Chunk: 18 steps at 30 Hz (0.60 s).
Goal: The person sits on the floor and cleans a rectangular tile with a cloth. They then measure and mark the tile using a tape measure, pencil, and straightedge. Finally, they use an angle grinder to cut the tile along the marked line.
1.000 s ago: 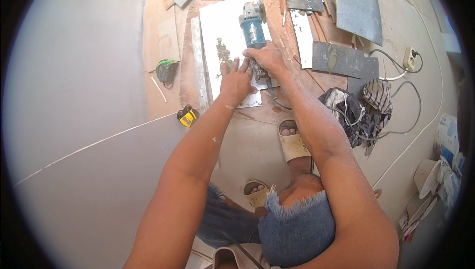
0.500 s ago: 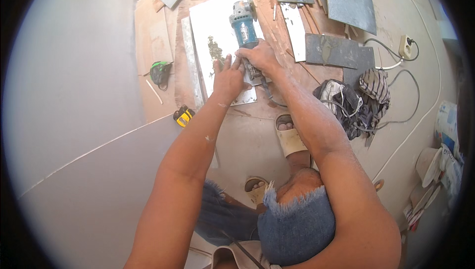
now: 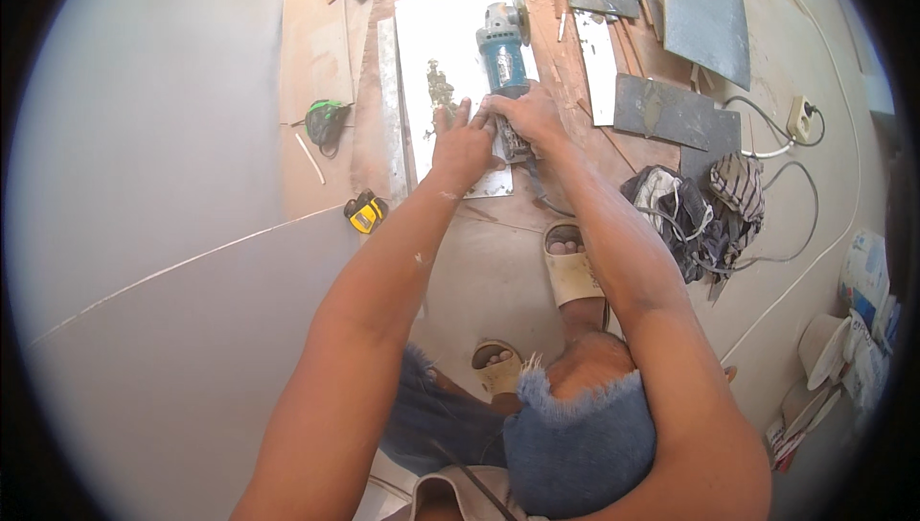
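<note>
A teal and grey angle grinder (image 3: 503, 59) lies over the right side of a white tile (image 3: 422, 27), its disc (image 3: 522, 17) upright along its right side. My right hand (image 3: 534, 120) is closed round the grinder's rear grip, with the power cord trailing behind it. Flat on the tile, my left hand (image 3: 465, 152) has its fingers stretched forward, the fingertips close to my right thumb. Dark, crumbly residue (image 3: 440, 88) marks the tile just ahead of the left fingers. Whether the disc touches the tile, I cannot tell.
A yellow tape measure (image 3: 364, 214) and a green-black pouch-like item (image 3: 327, 122) lie at left. Grey tile pieces (image 3: 704, 13) rest at the far right. Bundled cloth (image 3: 666, 200) sits near the cord and a socket block (image 3: 801, 118). My sandalled foot (image 3: 567, 262) stands close by.
The whole view has shifted, so the tile, tools and hands appear further right. Both hands keep nearly the same hold and place on the grinder and tile.
</note>
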Tool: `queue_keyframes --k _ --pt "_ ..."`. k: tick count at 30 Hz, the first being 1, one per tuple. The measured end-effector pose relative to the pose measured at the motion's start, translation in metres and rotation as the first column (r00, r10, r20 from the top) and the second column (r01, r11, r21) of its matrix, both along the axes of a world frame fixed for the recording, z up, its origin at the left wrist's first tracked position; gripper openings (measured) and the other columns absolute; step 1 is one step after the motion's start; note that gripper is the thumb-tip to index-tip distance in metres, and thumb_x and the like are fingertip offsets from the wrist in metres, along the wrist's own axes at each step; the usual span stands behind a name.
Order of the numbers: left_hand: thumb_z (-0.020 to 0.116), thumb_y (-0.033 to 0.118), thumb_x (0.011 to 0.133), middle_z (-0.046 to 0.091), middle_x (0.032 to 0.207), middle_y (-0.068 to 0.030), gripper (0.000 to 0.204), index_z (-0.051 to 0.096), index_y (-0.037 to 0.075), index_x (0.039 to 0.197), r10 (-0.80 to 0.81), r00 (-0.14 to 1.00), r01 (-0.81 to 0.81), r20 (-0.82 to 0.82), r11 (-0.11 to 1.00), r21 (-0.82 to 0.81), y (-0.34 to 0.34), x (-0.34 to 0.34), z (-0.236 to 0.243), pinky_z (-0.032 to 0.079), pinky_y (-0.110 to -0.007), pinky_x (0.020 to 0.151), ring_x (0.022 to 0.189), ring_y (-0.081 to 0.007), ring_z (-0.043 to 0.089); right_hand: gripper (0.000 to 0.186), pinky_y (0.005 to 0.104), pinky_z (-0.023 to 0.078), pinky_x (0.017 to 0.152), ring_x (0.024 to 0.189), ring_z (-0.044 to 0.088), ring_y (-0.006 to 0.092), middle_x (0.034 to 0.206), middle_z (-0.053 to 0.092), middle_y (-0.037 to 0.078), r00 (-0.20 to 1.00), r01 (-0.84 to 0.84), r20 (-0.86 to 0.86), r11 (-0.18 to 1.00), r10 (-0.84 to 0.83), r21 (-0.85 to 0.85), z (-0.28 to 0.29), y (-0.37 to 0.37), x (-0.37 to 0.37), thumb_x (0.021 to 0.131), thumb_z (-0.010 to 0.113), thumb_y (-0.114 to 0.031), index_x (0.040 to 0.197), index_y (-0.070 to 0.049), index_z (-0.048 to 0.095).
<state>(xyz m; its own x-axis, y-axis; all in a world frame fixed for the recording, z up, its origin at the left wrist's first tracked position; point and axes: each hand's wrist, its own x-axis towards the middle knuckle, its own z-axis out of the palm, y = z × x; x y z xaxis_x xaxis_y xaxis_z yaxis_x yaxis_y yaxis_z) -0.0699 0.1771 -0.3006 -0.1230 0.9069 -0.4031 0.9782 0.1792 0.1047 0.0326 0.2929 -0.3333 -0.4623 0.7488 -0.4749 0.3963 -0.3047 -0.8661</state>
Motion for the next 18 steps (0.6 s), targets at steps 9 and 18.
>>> queue_keyframes --k 9,18 --pt "0.078 0.042 0.077 0.038 0.157 -0.0063 0.076 0.054 0.007 0.14 0.015 1.0 -0.016 -0.014 0.998 -0.058 0.001 0.0 0.005 0.017 -0.063 0.117 0.148 -0.0335 0.028 0.068 0.0338 0.055 0.078 0.092 0.07 0.0283 0.098 0.07 0.025 0.999 -0.007 -0.047 0.999 0.006 -0.033 -0.009 -0.005 0.001 0.071 0.078 -0.035 0.11 0.017 0.058" --pt "0.078 0.043 0.078 0.032 0.161 -0.0036 0.079 0.051 0.01 0.144 0.008 0.999 -0.013 -0.043 0.992 -0.122 0.003 0.0 0.01 0.018 -0.063 0.116 0.148 -0.033 0.028 0.069 0.0334 0.055 0.077 0.091 0.07 0.0271 0.099 0.07 0.024 0.996 -0.011 -0.086 0.997 0.004 -0.073 -0.015 -0.011 0.004 0.069 0.08 -0.032 0.113 0.016 0.057"
